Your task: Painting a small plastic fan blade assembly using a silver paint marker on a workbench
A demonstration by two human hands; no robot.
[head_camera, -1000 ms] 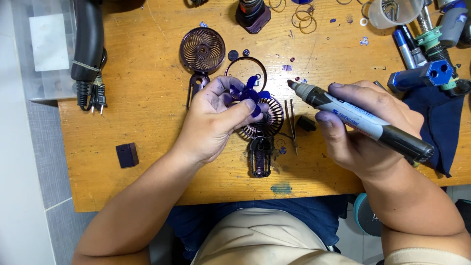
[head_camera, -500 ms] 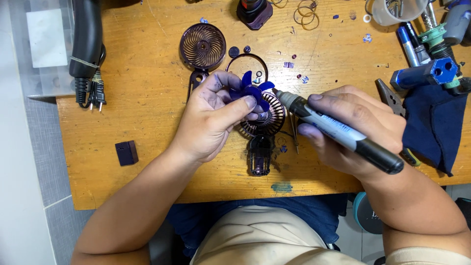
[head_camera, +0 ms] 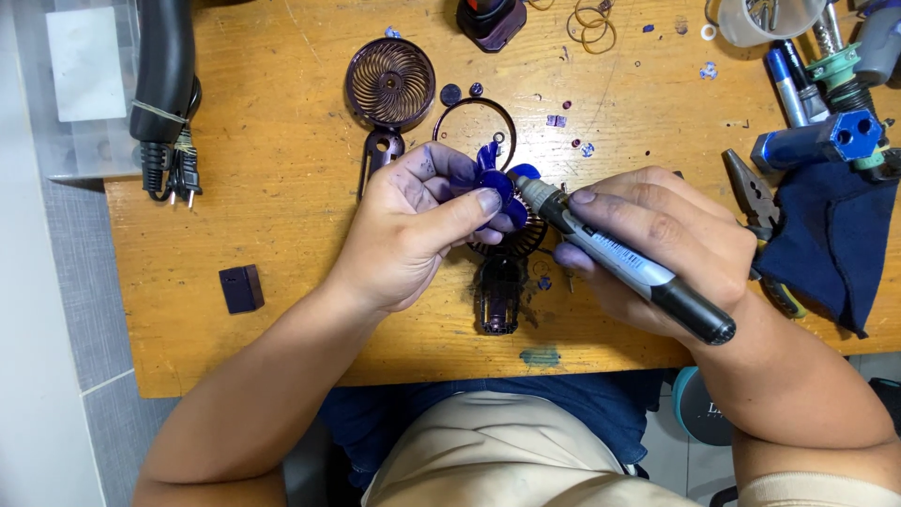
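Blue fan blades [head_camera: 495, 178] sit at the centre of the frame, pinched in the left hand [head_camera: 413, 225] — thumb pressed across the hub, the other fingers curled close underneath, so the hand is nearly closed around the little propeller. Ink stains show on the knuckles. Right beside it, the right hand [head_camera: 657, 249] is wrapped tight around a thick marker pen [head_camera: 619, 258], all fingers folded on the barrel, index finger laid along the top, and the tip is touching the blades just right of the hub. The marker's black end sticks out toward the lower right.

Under both hands, on the wooden table [head_camera: 282, 235], lies a dark purple fan body [head_camera: 499, 291] with its round grille partly hidden by the fingers. Above the left hand there's a loose round grille [head_camera: 389, 83] and a thin dark ring [head_camera: 474, 122] lying flat, just beside each other.

Containers now — a clear plastic cup [head_camera: 765, 19] at the upper right edge, lying tilted, something metallic inside, too small to tell what. A clear plastic box [head_camera: 84, 84] sits at the upper left, with a black power cord [head_camera: 169, 94] draped beside it. Pliers [head_camera: 751, 192] rest on a dark blue cloth [head_camera: 835, 244] at the right.
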